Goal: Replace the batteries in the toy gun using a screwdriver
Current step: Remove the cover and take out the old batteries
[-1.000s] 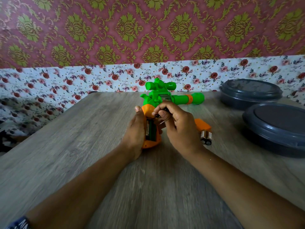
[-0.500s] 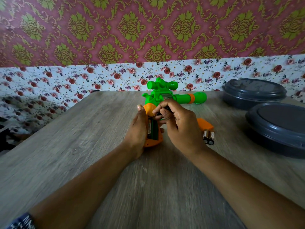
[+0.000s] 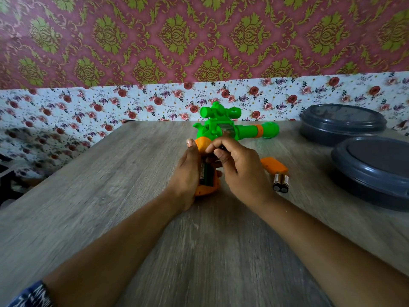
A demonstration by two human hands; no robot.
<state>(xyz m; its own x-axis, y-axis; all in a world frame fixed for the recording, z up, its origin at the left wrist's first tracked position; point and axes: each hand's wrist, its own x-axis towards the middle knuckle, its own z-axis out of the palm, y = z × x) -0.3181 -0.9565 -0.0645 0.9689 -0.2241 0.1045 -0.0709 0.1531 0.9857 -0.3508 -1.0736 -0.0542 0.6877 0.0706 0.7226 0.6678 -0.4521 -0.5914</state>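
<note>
Nearest to me, my two forearms reach out over the wood-grain desk (image 3: 110, 185), a patterned blue sleeve (image 3: 33, 294) showing at my left elbow. My left hand (image 3: 188, 173) wraps the orange grip of the toy gun (image 3: 218, 129) from the left side, thumb up along the grip, fingers curled round behind it and clamped on it. The grip lies toward me with its battery compartment (image 3: 207, 175) open, and a dark battery sits inside it. My right hand (image 3: 241, 171) hovers right over the top of that compartment, fingers (image 3: 218, 147) bunched together and pinching something small and dark; I cannot tell what it is, it's mostly hidden by my own fingertips.

Just to the right of my right hand, two batteries (image 3: 280, 183) lie side by side on the desk, ends toward me, touching each other. Right behind them lies the orange battery cover (image 3: 274, 166), flat on the desk.

Further out, the gun's green body rises from the grip, its scope on top and its barrel pointing right, with an orange ring near the muzzle.

At the right edge, two dark grey lidded containers: the nearer one (image 3: 374, 169) large, the farther one (image 3: 343, 122) behind it. Beyond the desk, a floral cloth (image 3: 66, 111), then a red and gold patterned wall (image 3: 199, 41).
</note>
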